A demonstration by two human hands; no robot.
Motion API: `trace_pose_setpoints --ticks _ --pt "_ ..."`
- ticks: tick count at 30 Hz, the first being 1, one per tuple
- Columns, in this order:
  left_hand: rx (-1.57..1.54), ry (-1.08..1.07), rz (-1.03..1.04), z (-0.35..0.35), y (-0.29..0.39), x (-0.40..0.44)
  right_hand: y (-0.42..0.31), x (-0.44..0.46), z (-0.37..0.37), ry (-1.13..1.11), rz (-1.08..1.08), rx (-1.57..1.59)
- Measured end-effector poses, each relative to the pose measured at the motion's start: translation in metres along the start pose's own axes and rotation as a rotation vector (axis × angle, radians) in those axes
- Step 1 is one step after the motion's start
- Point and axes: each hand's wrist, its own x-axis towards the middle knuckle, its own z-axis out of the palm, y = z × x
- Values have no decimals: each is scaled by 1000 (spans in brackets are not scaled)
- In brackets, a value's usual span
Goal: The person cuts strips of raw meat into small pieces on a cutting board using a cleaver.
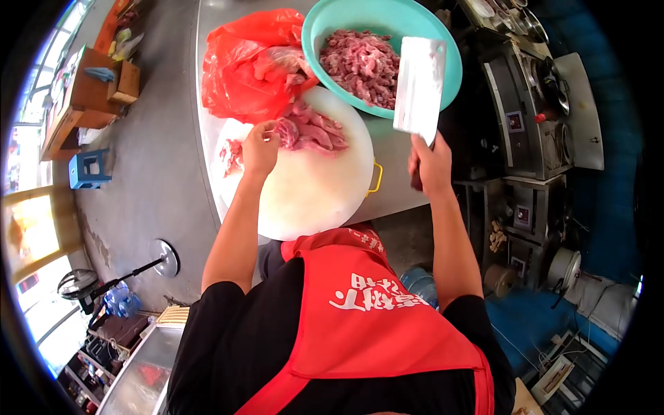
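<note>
My right hand (431, 164) is wrapped round the dark handle of a cleaver (420, 86), its broad blade pointing up and away from me, raised over the edge of a green basin (453, 69). My left hand (261, 147) has its fingers curled against the end of a piece of raw meat (286, 133) on the round white cutting board (304, 197). More slabs of meat (319, 131) lie beside it, and a small scrap of meat (232, 156) is left of my hand. Cut meat (360, 66) is heaped inside the basin.
A red plastic bag (238, 66) with meat in it lies at the board's far left. The board has a yellow handle (375, 178) and rests on a metal table (401, 183). Kitchen equipment (515, 117) stands right; a blue stool (88, 168) and fan (79, 283) stand left.
</note>
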Motion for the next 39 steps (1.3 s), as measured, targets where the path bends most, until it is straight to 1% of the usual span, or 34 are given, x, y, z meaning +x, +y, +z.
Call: trace_pose_setpoints --ticks 2,3,5,6,8,9,10,12,13,14,16,17,19,20,22,23,25,26,28,30,31,32,34,35,36,38,39 --pt "11 1 11 3 -5 -1 22 -35 -5 -49 22 -116" --pt "103 -10 192 10 -13 2 37 -51 -8 -81 36 -160" --pt "250 -65 557 20 -20 10 55 -88 -4 -70 122 -196" --pt "254 -63 553 24 -17 15 70 -101 -4 -75 124 -194" --pt "374 -148 670 31 -11 23 101 -127 -6 -125 225 -372" --pt "514 -245 565 28 -7 29 110 -139 -4 -127 228 -367" --pt "520 -246 566 24 -1 35 118 -150 1 -121 226 -422" --pt "830 -386 453 19 12 46 121 -164 7 -109 222 -468" --pt "785 -466 420 15 12 51 118 -172 8 -129 196 -536" --pt "793 -471 429 8 12 50 115 -177 10 -148 167 -602" --pt "532 -463 353 -5 18 51 113 -184 10 -158 182 -630" --pt "540 -473 364 -13 21 51 113 -188 11 -169 155 -642" --pt "65 -591 -29 -28 24 48 116 -194 14 -173 129 -651" --pt "68 -592 -25 -29 21 44 118 -196 16 -173 120 -640" --pt "-273 -515 -17 -34 17 28 120 -197 20 -175 110 -633" --pt "-276 -514 -17 -31 14 15 122 -197 22 -166 122 -633" --pt "-402 -382 52 -27 28 -27 127 -198 28 -165 138 -638" --pt "-256 -330 278 -16 3 -39 132 -198 30 -148 131 -619" --pt "27 -372 595 -13 -30 -69 137 -196 35 -136 129 -604" --pt "354 -523 844 -21 -64 -88 139 -195 39 -128 83 -596" --pt "322 -441 831 -24 -75 -99 134 -194 39 -146 113 -597" --pt "318 -441 830 -21 -83 -99 133 -192 40 -145 115 -602" --pt "327 -164 719 -22 -80 -109 129 -197 41 -138 30 -636" --pt "310 -126 665 -18 -76 -112 125 -194 40 -185 84 -674" --pt "304 -125 663 -10 -73 -113 125 -191 40 -184 86 -680" --pt "185 -234 654 8 -72 -124 126 -193 41 -209 54 -736" --pt "266 -243 699 15 -77 -127 120 -192 43 -209 56 -743"
